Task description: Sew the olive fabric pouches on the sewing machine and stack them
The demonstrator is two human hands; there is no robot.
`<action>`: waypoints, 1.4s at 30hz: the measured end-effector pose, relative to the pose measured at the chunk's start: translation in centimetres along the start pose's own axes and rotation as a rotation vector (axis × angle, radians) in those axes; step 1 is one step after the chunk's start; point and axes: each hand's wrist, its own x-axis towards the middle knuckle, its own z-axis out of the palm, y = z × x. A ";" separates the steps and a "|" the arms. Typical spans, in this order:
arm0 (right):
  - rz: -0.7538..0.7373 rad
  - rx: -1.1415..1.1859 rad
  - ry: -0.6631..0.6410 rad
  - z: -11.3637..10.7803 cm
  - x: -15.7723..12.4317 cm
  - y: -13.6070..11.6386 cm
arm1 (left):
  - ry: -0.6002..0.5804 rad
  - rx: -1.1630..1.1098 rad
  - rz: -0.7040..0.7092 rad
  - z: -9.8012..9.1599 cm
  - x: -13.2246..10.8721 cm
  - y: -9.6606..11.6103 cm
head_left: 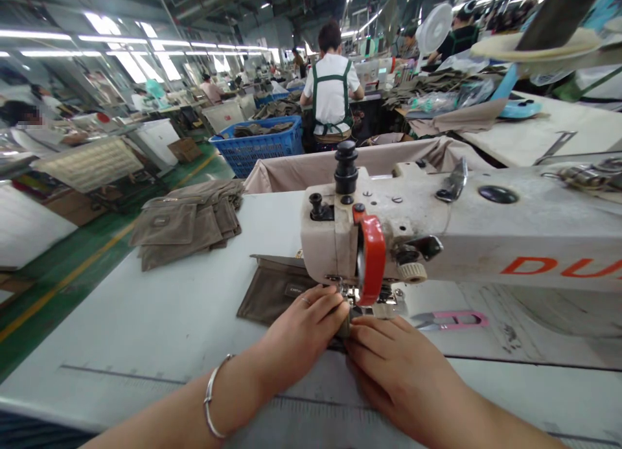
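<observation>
A grey-brown fabric piece (272, 292) with a small dark label lies on the white table, partly under the head of a white sewing machine (461, 222). My left hand (308, 322) presses on its right part beside the needle area, fingers bent and close together. Just right of it, my right hand (389, 352) pinches the near edge of the fabric, its fingertips almost meeting those of my left. The needle itself is hidden behind the orange guard (372, 260) and my fingers.
Pink thread snips (457, 319) lie right of my hands. A stack of similar fabric pieces (189, 222) sits at the table's far left. Beyond are a blue basket (262, 141), a fabric-lined trough (291, 172) and a seated person (332, 86) facing away.
</observation>
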 end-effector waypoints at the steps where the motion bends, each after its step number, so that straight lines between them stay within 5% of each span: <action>1: 0.001 0.004 0.011 0.1 0.0 0.0 | 0.022 -0.001 0.002 0.0 -0.1 0.1; 13: 0.039 0.164 -0.007 -1.7 -0.8 0.5 | 0.028 -0.123 0.072 -0.7 -1.1 0.5; 23: 0.082 0.126 -0.030 -1.3 -0.6 0.5 | 0.204 -0.163 -0.032 -0.6 -0.8 0.8; 30: 0.093 0.140 -0.070 -1.2 -0.3 0.5 | 0.083 -0.193 -0.007 -0.5 -0.5 1.1; 42: 0.128 0.247 -0.098 -1.0 -0.2 0.0 | 0.062 -0.162 0.025 -0.1 -0.2 1.1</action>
